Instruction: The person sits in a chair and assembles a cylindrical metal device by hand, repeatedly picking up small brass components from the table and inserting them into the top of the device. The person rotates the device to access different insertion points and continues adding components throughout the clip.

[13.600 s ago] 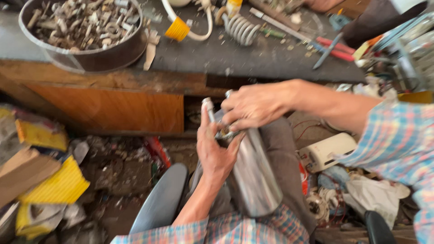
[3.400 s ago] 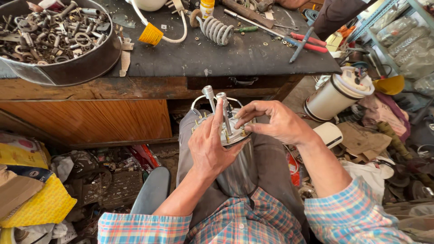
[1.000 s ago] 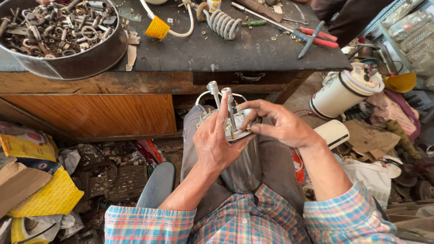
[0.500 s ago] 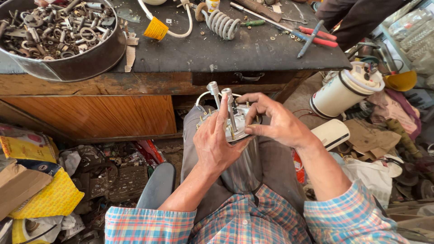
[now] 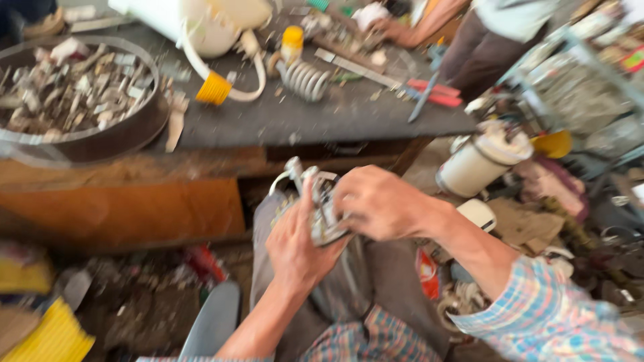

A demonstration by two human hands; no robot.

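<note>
Both hands close on a small metal part point(image 5: 322, 208) held over the person's lap, just in front of the counter point(image 5: 315, 121). Left hand point(image 5: 295, 245) cups it from below and behind, thumb pressed up along its side; right hand point(image 5: 379, 201) covers it from the right, fingers curled over its top. Two short metal posts stick up from the part, and a thin wire loop seems to arch behind them, though the blur makes that hard to settle.

On the dark counter above sit a round metal pan of scrap pieces point(image 5: 74, 100) at the left, a white container with a hose ending in a yellow cap point(image 5: 215, 88), a coiled spring point(image 5: 305, 79) and red-handled pliers point(image 5: 433, 94). Another person stands at the far right edge of the counter, a hand point(image 5: 389, 27) resting among tools. A white cylindrical canister point(image 5: 479, 161) stands on the littered floor to the right, well apart from the hands.
</note>
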